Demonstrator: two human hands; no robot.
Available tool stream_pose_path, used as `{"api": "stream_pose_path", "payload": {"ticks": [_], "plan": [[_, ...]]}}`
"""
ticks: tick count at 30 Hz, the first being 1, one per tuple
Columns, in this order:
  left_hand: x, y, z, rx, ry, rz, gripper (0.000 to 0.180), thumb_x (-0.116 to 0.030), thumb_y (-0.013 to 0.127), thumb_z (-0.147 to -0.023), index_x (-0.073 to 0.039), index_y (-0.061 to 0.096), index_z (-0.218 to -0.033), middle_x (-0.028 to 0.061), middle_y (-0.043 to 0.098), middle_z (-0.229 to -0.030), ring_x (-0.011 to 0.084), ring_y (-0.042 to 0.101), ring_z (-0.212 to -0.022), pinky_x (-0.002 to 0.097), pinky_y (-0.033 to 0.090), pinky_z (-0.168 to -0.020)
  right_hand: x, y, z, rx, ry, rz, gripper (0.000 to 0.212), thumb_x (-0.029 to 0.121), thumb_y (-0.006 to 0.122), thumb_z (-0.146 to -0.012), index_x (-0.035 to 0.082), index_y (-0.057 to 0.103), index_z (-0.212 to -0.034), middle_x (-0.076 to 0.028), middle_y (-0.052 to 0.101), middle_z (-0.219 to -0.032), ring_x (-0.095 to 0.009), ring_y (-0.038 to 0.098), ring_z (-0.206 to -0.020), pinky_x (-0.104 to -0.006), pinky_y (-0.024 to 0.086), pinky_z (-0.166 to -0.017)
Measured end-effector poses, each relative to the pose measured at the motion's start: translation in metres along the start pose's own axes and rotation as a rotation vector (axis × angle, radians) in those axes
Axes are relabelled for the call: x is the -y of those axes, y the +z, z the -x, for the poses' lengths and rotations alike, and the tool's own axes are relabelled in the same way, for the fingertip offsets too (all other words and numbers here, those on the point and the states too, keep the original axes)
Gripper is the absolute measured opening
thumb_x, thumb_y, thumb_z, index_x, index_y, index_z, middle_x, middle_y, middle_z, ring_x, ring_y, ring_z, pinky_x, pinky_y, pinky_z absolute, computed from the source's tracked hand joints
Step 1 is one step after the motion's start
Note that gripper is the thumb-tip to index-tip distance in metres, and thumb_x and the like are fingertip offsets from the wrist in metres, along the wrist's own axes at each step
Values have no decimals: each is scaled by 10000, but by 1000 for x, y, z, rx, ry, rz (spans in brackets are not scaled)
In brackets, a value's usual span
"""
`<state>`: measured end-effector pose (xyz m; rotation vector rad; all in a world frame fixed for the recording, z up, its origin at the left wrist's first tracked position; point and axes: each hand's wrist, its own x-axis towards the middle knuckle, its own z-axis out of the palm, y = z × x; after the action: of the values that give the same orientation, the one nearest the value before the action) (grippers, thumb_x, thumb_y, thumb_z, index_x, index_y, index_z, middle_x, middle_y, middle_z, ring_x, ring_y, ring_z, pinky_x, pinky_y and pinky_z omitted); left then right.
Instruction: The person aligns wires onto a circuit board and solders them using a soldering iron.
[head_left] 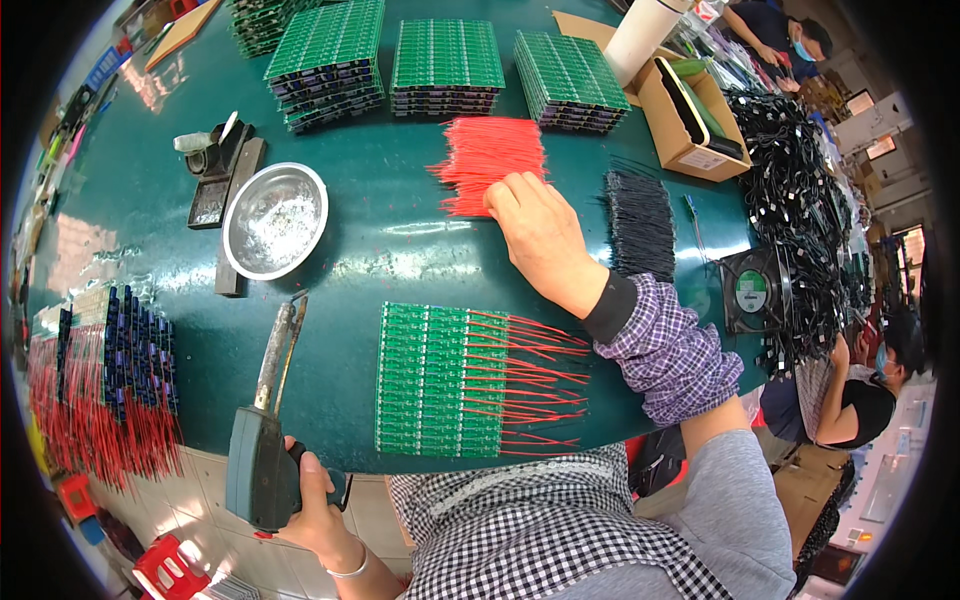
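My left hand (315, 503) is wrapped round the handle of a grey-green soldering gun (255, 465), its long metal tip pointing up and away over the table. My right hand (533, 225) reaches to the near right corner of a pile of red wires (490, 155), thumb and fingers pinched on wire there; how many wires it grips is hidden. In front of me lies a green circuit board panel (425, 380), flat at the table's near edge. A row of red wires (535, 375) sticks out from its right side.
Stacked green panels (448, 60) line the far side. A metal bowl (275, 222) sits beside a dark stand (225, 190). Wired boards (110, 370) fill the left. Right of my hand are black wires (640, 220), a fan (752, 290), a cardboard box (690, 140) and heaped black cables. Co-workers sit beyond.
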<state>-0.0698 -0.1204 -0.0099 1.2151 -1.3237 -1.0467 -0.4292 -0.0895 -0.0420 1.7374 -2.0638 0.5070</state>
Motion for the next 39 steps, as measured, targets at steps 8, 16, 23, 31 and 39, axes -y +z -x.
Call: {"api": "stream_pose_path", "payload": {"ticks": [8, 16, 23, 31, 39], "plan": [[-7, -6, 11, -8, 17, 47, 379, 122, 671, -820, 101, 630, -1196, 190, 703, -1073, 93, 515, -552, 225, 382, -470, 29, -64, -16, 247, -234, 198, 91, 128, 678, -786, 68, 634, -839, -45, 579, -837, -220, 607, -858, -349, 477, -686], [-13, -10, 27, 38, -10, 177, 412, 80, 702, -797, 100, 606, -1198, 209, 689, -1092, 110, 518, -542, 232, 389, -472, 57, -33, -11, 454, -326, 393, 103, 156, 691, -751, 74, 643, -791, -36, 586, -815, -199, 597, -824, -321, 485, -670], [-16, -38, 38, 163, -340, 378, 505, -39, 735, -780, 95, 565, -1236, 232, 640, -1126, 130, 508, -502, 229, 394, -437, 76, -81, 11, 274, -188, -72, 148, 122, 678, -742, 51, 655, -870, -73, 581, -866, -241, 611, -849, -342, 507, -653], [-18, -48, 60, 254, -422, 204, 482, -20, 736, -749, 105, 585, -1190, 230, 651, -1099, 151, 569, -588, 234, 454, -475, 127, -105, 83, 180, 2, -529, 311, 22, 679, -733, -21, 684, -1041, -96, 614, -957, -246, 618, -852, -354, 521, -695], [-6, -72, 82, 324, -372, -86, 501, 32, 824, -738, 79, 645, -1205, 156, 703, -1039, 141, 626, -692, 235, 485, -534, 145, -89, 107, 31, 71, -512, 332, -17, 714, -672, -27, 725, -1004, -91, 675, -917, -245, 651, -795, -345, 543, -640]]}}
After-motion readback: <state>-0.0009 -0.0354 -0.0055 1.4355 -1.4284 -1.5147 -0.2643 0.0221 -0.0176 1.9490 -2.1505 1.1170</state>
